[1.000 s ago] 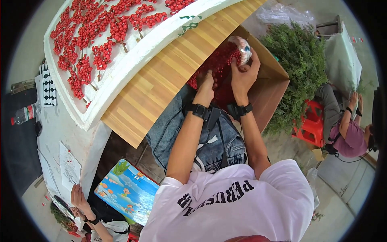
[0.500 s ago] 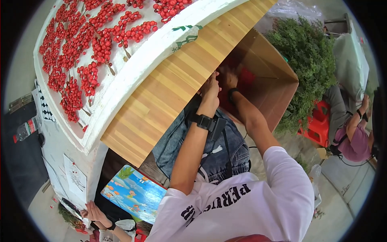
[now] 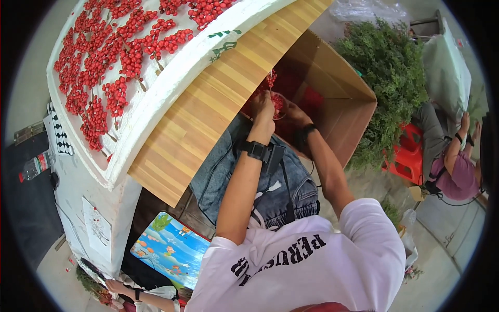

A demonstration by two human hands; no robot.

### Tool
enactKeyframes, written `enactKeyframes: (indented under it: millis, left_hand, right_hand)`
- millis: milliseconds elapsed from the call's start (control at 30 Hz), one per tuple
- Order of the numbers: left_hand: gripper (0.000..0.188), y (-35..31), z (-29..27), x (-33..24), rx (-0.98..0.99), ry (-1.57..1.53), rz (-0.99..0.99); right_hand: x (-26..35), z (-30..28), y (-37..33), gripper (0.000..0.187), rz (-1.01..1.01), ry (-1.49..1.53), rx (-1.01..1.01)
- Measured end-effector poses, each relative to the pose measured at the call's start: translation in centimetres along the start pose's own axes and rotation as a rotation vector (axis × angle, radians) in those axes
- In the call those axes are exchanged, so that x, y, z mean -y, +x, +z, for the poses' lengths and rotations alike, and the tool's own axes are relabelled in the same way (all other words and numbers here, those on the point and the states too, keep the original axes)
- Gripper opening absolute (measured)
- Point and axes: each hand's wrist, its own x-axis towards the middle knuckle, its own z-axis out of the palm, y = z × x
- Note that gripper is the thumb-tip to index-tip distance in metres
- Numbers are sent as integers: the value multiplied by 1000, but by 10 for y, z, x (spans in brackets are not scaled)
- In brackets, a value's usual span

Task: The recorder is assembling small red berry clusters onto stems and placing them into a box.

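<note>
At the mouth of the cardboard box (image 3: 345, 122), beside the wooden board's edge, my left hand (image 3: 264, 107) is closed on a sprig of red berries (image 3: 271, 78), whose top shows above the fingers. My right hand (image 3: 297, 115) reaches in from the other side, fingers bent and closed at the berries between both hands. Its exact grip is partly hidden by shadow. More red berry sprigs (image 3: 130, 61) lie spread over a white foam tray (image 3: 148, 106) to the left.
The striped wooden board (image 3: 208, 117) runs between tray and box. A bushy green plant (image 3: 382, 67) stands right of the box, near a red stool (image 3: 405, 153). A colourful picture board (image 3: 171, 249) lies lower left. Another person sits far right (image 3: 457, 177); another person's hand (image 3: 117, 287) shows lower left.
Both hands have drawn back from deeper in the box toward me. Red berries now show between and above them. The other person's hand at lower left has lowered.
</note>
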Motion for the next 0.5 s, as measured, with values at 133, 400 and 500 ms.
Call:
enactKeyframes:
  millis: [133,400,500]
  left_hand:
    - [18,-21,17,6,92,16,-7]
    - [17,-25,11,21,118,51,-6]
    - [14,-23,10,25,127,44,-18]
  right_hand:
    - [65,11,-91,44,-338,70,-315]
    - [121,95,-165,56,-831,-277,-830]
    - [134,112,-170,60,-957,-525,-921]
